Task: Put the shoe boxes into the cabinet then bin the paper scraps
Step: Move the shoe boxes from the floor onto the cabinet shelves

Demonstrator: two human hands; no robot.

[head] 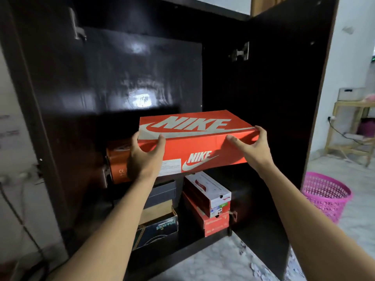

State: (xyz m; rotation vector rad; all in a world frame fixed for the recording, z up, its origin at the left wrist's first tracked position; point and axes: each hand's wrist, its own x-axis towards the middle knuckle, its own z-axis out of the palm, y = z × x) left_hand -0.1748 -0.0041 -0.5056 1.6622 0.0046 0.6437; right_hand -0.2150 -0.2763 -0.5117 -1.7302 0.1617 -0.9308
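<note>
An orange Nike shoe box (198, 142) is held level at the mouth of the dark open cabinet (121, 78). My left hand (145, 157) grips its near left corner, thumb on the lid. My right hand (251, 147) grips its near right corner. Another orange box (117, 163) sits behind it on the left, partly hidden. Below stand a white and red box (209, 191) on an orange box (215, 222), and a stack of grey, tan and dark boxes (160, 211). Small paper scraps (259, 268) lie on the floor by the right door.
A pink mesh basket (326, 193) stands on the floor to the right, past the open right cabinet door (294, 98). A wooden rack (353, 128) with a cable is against the far wall. Cables hang along the wall at the left (12, 191).
</note>
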